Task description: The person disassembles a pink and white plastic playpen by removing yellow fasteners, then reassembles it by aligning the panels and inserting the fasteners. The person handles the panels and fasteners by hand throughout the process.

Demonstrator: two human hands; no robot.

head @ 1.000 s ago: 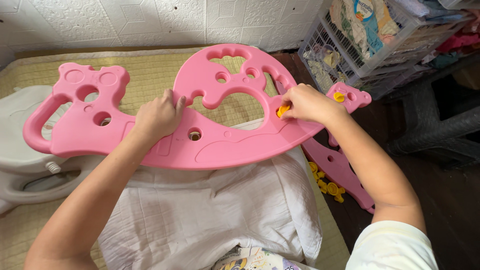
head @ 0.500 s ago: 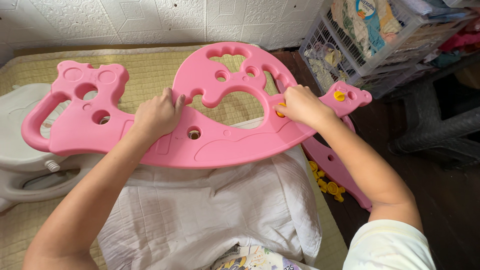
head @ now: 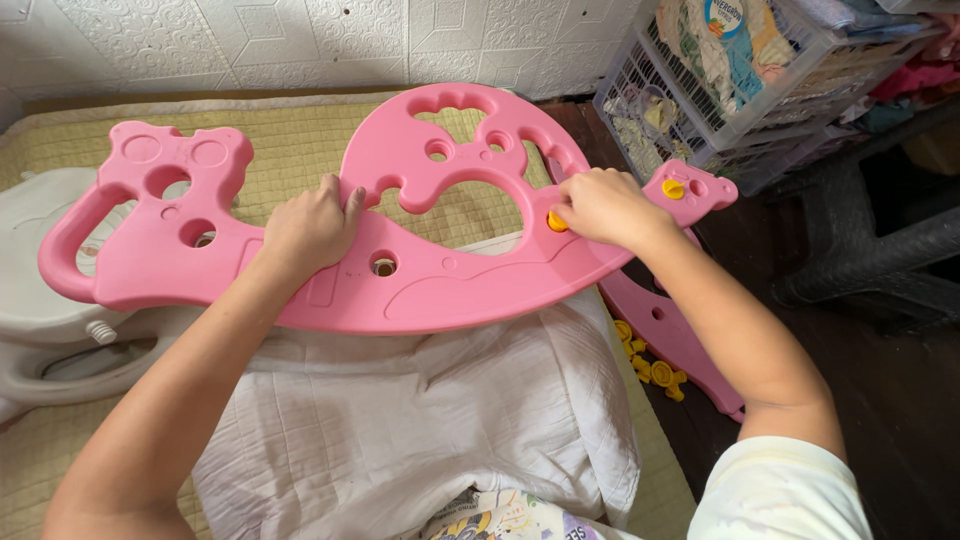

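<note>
Holding: left hand point(head: 312, 228) clamped over the upper edge of the pink rocker panel point(head: 400, 290), fingers curled into a cut-out; the panel lies flat across the lap, over a white quilted cloth point(head: 400, 430)
Fastening: right hand point(head: 600, 208) closed, fingertips pinched on a yellow plastic bolt point(head: 556, 222) seated in a hole toward the panel's 3 o'clock end; whether it is fully home I cannot tell
Done so far: one more yellow bolt point(head: 673, 188) already sits in the tab at 3 o'clock
Left: the round hole point(head: 384, 264) near the panel's middle and the holes toward 9 o'clock show no bolt; judged partway
Spare parts: loose yellow bolts point(head: 650, 368) lie at 4 o'clock beside a second pink panel point(head: 665, 330)
Surroundings: white plastic seat part point(head: 50, 340) at 9 o'clock; wire basket of clothes point(head: 720, 90) at 1 o'clock
</note>
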